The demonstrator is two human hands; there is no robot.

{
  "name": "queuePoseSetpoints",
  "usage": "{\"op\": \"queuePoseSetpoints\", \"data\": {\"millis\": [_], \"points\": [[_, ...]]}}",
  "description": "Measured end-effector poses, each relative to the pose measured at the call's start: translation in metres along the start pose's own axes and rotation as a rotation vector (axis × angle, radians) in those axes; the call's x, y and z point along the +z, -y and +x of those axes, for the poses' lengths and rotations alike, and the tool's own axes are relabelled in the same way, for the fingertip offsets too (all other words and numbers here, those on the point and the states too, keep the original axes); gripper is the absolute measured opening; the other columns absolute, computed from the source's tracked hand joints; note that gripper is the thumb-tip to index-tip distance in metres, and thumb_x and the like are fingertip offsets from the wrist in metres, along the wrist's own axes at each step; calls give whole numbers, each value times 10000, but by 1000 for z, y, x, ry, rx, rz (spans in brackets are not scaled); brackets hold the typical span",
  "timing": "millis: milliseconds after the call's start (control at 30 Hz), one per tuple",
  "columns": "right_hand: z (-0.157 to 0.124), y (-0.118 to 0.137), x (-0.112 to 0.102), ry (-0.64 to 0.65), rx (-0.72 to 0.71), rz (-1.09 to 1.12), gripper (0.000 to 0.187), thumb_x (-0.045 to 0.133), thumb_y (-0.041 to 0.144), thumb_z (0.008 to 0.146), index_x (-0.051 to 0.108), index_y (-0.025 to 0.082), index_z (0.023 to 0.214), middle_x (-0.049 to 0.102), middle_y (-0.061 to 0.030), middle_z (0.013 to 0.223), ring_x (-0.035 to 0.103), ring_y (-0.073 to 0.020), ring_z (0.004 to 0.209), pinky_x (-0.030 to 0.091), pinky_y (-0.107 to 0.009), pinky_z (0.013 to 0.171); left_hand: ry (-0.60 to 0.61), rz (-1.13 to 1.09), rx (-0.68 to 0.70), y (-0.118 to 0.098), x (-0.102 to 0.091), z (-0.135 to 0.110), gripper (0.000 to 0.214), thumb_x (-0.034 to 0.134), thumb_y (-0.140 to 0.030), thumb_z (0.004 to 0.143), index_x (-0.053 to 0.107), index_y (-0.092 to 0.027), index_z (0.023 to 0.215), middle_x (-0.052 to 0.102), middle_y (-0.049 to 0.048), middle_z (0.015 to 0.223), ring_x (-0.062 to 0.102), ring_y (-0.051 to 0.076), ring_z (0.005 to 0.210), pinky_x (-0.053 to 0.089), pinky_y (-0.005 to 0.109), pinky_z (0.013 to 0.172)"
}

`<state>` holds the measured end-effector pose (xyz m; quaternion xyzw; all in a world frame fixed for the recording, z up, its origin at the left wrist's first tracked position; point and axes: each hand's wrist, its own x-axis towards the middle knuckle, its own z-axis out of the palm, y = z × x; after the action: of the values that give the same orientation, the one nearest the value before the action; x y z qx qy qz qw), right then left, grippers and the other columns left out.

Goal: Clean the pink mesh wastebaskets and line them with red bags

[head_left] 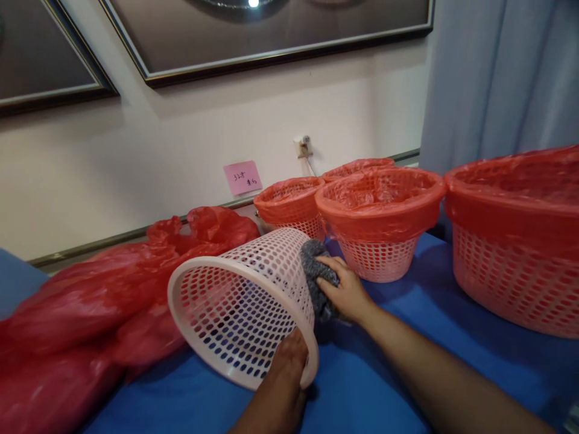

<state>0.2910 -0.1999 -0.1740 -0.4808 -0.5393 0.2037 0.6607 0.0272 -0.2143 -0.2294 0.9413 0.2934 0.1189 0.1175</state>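
Note:
A white perforated plastic wastebasket (266, 253) lies tipped over on the blue-covered table, its open mouth turned toward me and to the left. My left hand (289, 361) grips its rim at the lower right, the fingers partly inside the basket and the thumb hidden. A dark grey cloth (316, 283) is bunched under my right hand (346, 289), whose fingers are closed over it. That cloth presses against the outside of the basket near its base.
Several baskets lined with red bags, such as the middle basket (380, 223) and the large basket (515, 259), stand to the right. Heaped red plastic bags (104, 289) cover the left side. Behind, the wall bears a pink note (243, 178) and a socket (303, 147).

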Motion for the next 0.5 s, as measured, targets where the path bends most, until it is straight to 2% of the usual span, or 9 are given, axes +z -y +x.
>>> {"op": "queuePoseSetpoints", "data": {"millis": [67, 100, 167, 233, 300, 400, 500], "points": [[4, -3, -2, -150, 64, -21, 422, 636, 280, 826, 693, 237, 1242, 678, -84, 1182, 639, -270, 1135, 482, -492, 1068, 29, 59, 11, -3, -5, 5, 1008, 451, 84, 780, 224, -337, 1667, 363, 63, 1697, 395, 303, 1533, 349, 584, 1243], [4, 0, -6, -204, 28, -20, 421, 638, 284, 832, 690, 234, 1247, 674, -88, 1202, 632, -274, 1154, 471, -496, 1085, 47, 90, 1, -5, -10, 9, 1003, 424, 103, 772, 267, -346, 1654, 402, 53, 1677, 428, 287, 1514, 345, 580, 1242], [-1, 13, -13, -238, -145, -16, 432, 649, 264, 843, 681, 243, 1273, 651, -91, 1248, 606, -269, 1211, 447, -477, 1120, 83, 143, -40, -11, -21, 17, 989, 394, 124, 755, 350, -344, 1626, 487, 55, 1626, 479, 273, 1481, 331, 593, 1238], [-9, 29, -17, -151, -316, 2, 446, 658, 225, 838, 680, 262, 1282, 638, -79, 1243, 600, -253, 1212, 458, -438, 1106, 92, 150, -98, -16, -31, 22, 967, 429, 113, 726, 432, -321, 1590, 537, 73, 1589, 489, 293, 1471, 315, 619, 1231], [-19, 40, -15, 12, -400, 49, 452, 661, 196, 811, 691, 271, 1256, 647, -64, 1178, 623, -242, 1147, 499, -410, 1045, 73, 72, -142, -21, -39, 24, 924, 514, 66, 702, 493, -292, 1554, 551, 92, 1577, 495, 321, 1457, 318, 613, 1229], [-28, 43, -5, 216, -435, 115, 466, 669, 187, 766, 697, 256, 1226, 647, -58, 1102, 641, -239, 1068, 538, -387, 956, 12, -186, -150, -29, -47, 23, 793, 652, -73, 742, 541, -259, 1505, 608, 108, 1510, 578, 330, 1357, 408, 533, 1195], [-33, 41, 3, 319, -457, 164, 484, 676, 194, 760, 686, 246, 1241, 614, -59, 1069, 640, -219, 989, 555, -349, 864, -64, -451, -131, -33, -48, 16, 660, 704, -290, 851, 543, -227, 1488, 654, 118, 1444, 630, 333, 1287, 481, 490, 1142]]}}
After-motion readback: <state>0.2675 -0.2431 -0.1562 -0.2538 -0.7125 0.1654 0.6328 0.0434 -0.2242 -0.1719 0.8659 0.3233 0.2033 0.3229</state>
